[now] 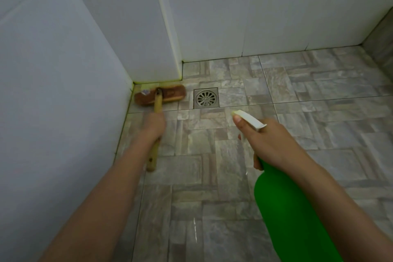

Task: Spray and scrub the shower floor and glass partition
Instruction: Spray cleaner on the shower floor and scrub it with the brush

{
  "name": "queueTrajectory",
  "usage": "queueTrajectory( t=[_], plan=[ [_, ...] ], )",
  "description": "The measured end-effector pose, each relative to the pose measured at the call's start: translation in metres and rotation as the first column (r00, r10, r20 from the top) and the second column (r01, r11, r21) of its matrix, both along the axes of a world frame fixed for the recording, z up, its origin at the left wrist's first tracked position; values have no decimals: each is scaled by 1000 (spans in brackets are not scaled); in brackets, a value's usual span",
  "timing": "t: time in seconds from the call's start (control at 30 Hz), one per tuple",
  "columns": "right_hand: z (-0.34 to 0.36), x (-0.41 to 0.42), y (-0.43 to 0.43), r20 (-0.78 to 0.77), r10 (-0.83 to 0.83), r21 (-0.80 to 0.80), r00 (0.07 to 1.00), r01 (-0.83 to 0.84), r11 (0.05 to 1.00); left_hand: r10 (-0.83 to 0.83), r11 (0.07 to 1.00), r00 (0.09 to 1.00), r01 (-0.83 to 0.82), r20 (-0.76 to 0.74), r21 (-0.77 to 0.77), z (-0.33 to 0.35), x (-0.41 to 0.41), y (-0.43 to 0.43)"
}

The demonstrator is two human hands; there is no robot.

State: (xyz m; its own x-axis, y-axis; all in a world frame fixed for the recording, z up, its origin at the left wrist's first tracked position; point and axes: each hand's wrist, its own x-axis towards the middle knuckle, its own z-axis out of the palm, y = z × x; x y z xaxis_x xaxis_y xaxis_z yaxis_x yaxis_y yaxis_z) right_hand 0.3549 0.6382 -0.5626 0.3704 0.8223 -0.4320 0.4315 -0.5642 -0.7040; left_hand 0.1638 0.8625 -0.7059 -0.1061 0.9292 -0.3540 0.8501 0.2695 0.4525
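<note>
**Friend:** Where is the brush (pixel 160 95)?

**Me:** Its head is down on the floor (pixel 297 112), in the corner by the wall (pixel 53 70). The drain (pixel 206 98) is just beside it.

**Friend:** How do you hold it?

**Me:** My left hand (pixel 154 125) is wrapped round the stick (pixel 157 105), near the head. I think that is a good place. The stick looks like hard wood, so it will not bend when I push. The hairs look stiff too.

**Friend:** And the bottle (pixel 287 208)?

**Me:** It is in my right hand (pixel 270 140), up over the floor. My fingers go round its thin neck. One finger lies along the white top (pixel 248 120), which points at the drain.

**Friend:** Is it heavy?

**Me:** I think not. It is green plastic. But it could get slippery if my hand is wet, so the neck is the best spot to hold.

**Friend:** Can you see the glass?

**Me:** No, not from here.
</note>
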Motion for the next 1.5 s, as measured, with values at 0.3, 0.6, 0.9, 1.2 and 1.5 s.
queueTrajectory(
  t=[0.3,0.6,0.9,1.2,1.5],
  plan=[
    [-14,11,-3,-29,-15,-5,999,15,1000,43,998,995,-38,92,-54,10,29,17],
    [-20,39,-20,-74,-116,-14,991,115,993,-246,969,969,246,-16,-25,-5,77,-54],
    [-5,101,-31,-92,-286,-15,954,286,958,-319,946,947,321,45,-46,-3,110,-151],
    [91,156,-46,-35,-413,50,910,415,909,-355,838,931,358,87,-411,107,149,-166],
    [370,165,-86,26,-448,154,894,439,885,-205,917,946,276,253,-289,425,153,-218]
  ],
)
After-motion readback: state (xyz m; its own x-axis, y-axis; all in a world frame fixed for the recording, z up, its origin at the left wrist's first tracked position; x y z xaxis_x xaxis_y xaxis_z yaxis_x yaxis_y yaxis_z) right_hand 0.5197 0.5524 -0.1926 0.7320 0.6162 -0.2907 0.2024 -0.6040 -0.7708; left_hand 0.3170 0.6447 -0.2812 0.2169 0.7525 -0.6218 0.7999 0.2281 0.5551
